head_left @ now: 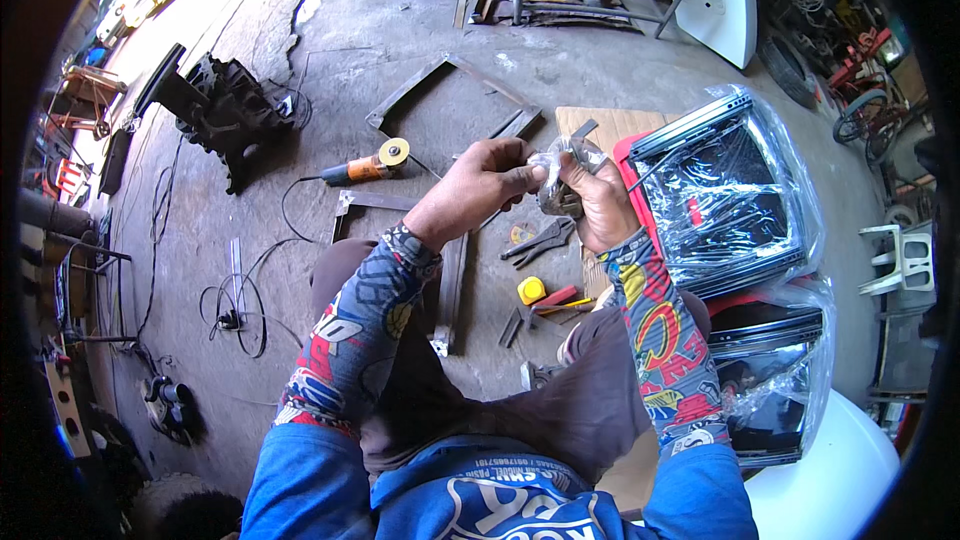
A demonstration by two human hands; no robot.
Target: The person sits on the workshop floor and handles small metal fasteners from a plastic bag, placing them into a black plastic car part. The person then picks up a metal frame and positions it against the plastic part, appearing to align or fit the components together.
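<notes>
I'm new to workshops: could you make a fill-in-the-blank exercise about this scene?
1. The person's left hand and right hand hold crinkled, transparent wrapping made of ____.
2. The round disc on the orange-and-black angle grinder is coloured ____.
3. The shiny film-wrapped black packages lie to the person's ____.

Missing words: plastic; yellow; right.
</notes>
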